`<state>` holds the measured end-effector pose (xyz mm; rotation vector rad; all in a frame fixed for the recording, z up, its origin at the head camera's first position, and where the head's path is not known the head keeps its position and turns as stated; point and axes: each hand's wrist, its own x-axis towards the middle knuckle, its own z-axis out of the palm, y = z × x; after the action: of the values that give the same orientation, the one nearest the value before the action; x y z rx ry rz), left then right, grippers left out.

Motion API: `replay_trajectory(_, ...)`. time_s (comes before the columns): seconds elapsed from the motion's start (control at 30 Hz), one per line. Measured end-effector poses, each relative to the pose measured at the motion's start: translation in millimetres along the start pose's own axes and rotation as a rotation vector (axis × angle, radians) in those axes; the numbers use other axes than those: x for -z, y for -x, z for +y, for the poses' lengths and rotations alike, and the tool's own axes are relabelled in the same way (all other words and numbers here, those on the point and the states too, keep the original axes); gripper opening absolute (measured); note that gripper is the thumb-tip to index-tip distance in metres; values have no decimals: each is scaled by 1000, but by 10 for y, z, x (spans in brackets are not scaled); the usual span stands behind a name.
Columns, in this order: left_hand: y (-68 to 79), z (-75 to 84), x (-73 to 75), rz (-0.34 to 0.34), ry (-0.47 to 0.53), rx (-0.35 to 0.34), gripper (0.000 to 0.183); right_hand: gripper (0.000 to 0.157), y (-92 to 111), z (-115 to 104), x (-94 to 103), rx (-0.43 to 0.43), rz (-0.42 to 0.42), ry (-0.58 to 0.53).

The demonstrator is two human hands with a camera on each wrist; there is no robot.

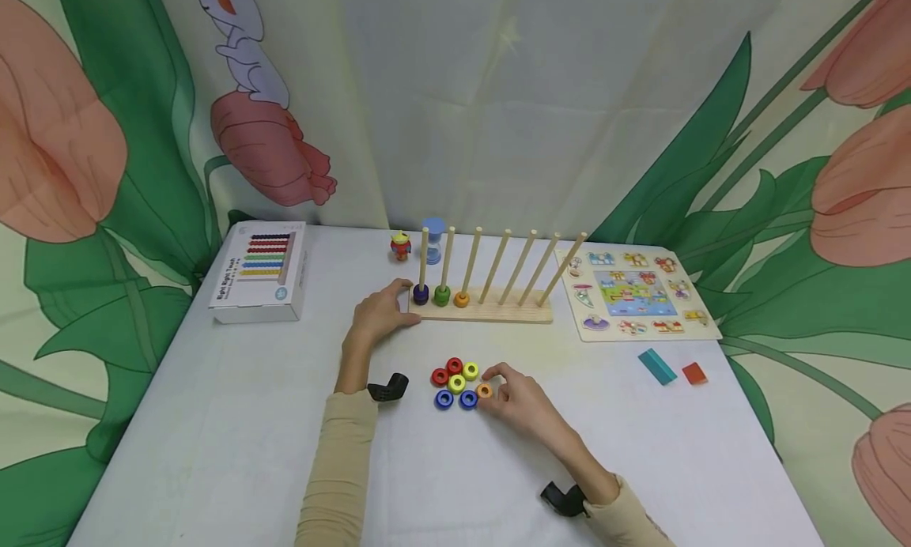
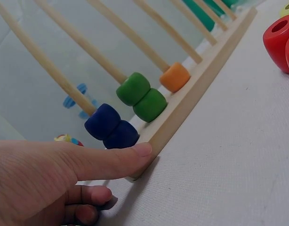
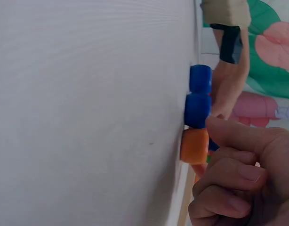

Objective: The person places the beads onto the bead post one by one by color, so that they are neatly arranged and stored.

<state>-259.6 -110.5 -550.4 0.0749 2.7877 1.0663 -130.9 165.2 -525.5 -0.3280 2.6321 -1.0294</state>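
My left hand (image 1: 379,314) grips the left end of a wooden peg rack (image 1: 491,314), its thumb pressing the near edge. Two dark blue beads (image 2: 111,126) are stacked on the first peg, two green beads (image 2: 142,96) on the second, and a single orange bead (image 2: 175,77) on the third. Loose beads lie on the table in front: red beads (image 1: 440,377), yellow beads (image 1: 456,384), blue beads (image 3: 198,110) and an orange bead (image 3: 194,146). My right hand (image 1: 523,403) reaches around that loose orange bead, thumb and index finger apart; a firm hold is not visible.
Behind the rack stand a small toy figure (image 1: 401,246) and a blue hourglass (image 1: 434,250). A white box (image 1: 259,274) lies at the left. On the right are a picture puzzle board (image 1: 584,326), a teal block (image 1: 658,367) and an orange-red block (image 1: 695,374).
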Motion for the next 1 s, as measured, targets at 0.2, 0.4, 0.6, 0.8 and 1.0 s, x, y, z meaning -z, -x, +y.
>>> replay_trajectory(0.2,8,11,15,-3,1,-5,72,32,4,54,-22,20,-12,109)
replay_trajectory(0.4,31,22,32,-1,-1,4,72,31,-70,-152,122,50,49,97)
replay_trajectory(0.6,45,24,35,0,7,-7,72,34,-256,-500,405,99,129,90)
replay_trajectory(0.8,39,10,34,-4,8,-9,73,36,-446,-883,720,146,207,66)
replay_trajectory(1.0,22,0,34,-2,6,-7,72,39,-609,-1162,971,222,299,66)
